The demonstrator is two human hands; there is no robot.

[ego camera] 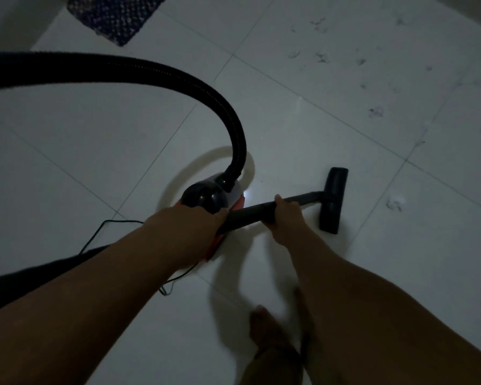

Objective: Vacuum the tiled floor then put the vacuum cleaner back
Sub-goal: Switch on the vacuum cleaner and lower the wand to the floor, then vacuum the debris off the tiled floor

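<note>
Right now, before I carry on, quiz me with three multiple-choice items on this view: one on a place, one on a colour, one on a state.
1. Where does the debris lie from the floor head?
A. Beyond it and to its right
B. Under the vacuum body
C. On the mat

2. What colour is the hose?
A. White
B. Black
C. Red

3. What is the right hand doing?
A. Hanging free
B. Pressing flat on the floor
C. Gripping the wand

Answers:
1 A: the specks sit on the tiles toward the upper right, past the head.
2 B: the ribbed hose arching from the vacuum body is black.
3 C: its fingers curl round the wand; the left hand holds the near end.
</note>
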